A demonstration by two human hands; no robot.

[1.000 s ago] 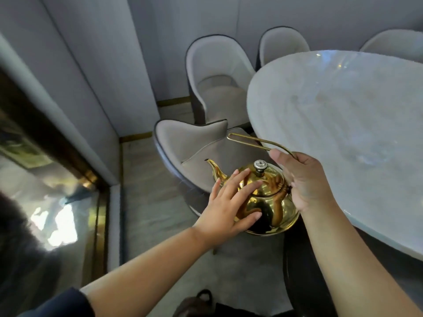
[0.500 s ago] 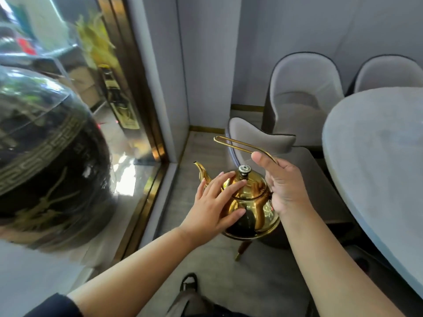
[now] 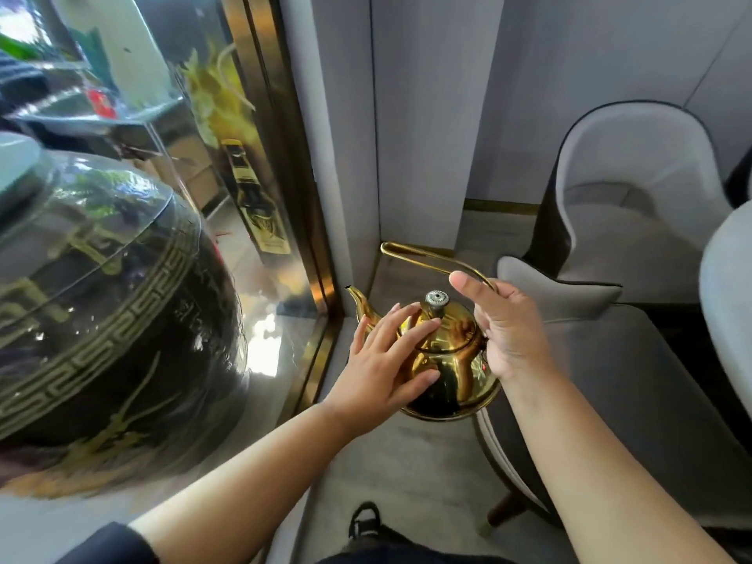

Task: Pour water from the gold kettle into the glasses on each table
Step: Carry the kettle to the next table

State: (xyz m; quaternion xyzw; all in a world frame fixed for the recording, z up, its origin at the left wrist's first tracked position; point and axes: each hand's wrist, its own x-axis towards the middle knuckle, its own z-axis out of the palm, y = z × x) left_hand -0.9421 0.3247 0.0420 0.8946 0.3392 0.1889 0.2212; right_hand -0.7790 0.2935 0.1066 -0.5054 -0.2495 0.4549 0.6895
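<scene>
The gold kettle (image 3: 451, 360) hangs in the air in front of me, upright, spout pointing left toward a glass case. Its long thin handle arches up and to the left. My right hand (image 3: 508, 331) grips the handle where it meets the body, thumb laid along the wire. Flat against the kettle's left side and lid rests my left hand (image 3: 386, 360), fingers spread. No glasses are in view.
A large black jar with gold patterns (image 3: 101, 319) sits in a glass case at left, edged by a gold frame (image 3: 301, 205). Grey padded chairs (image 3: 635, 221) stand at right, one just behind the kettle (image 3: 610, 360). A pale table edge (image 3: 728, 295) shows far right. My shoe (image 3: 364, 521) is below.
My view has swung left, away from the pale table and toward the glass case and black jar. Both hands keep the same hold on the kettle.
</scene>
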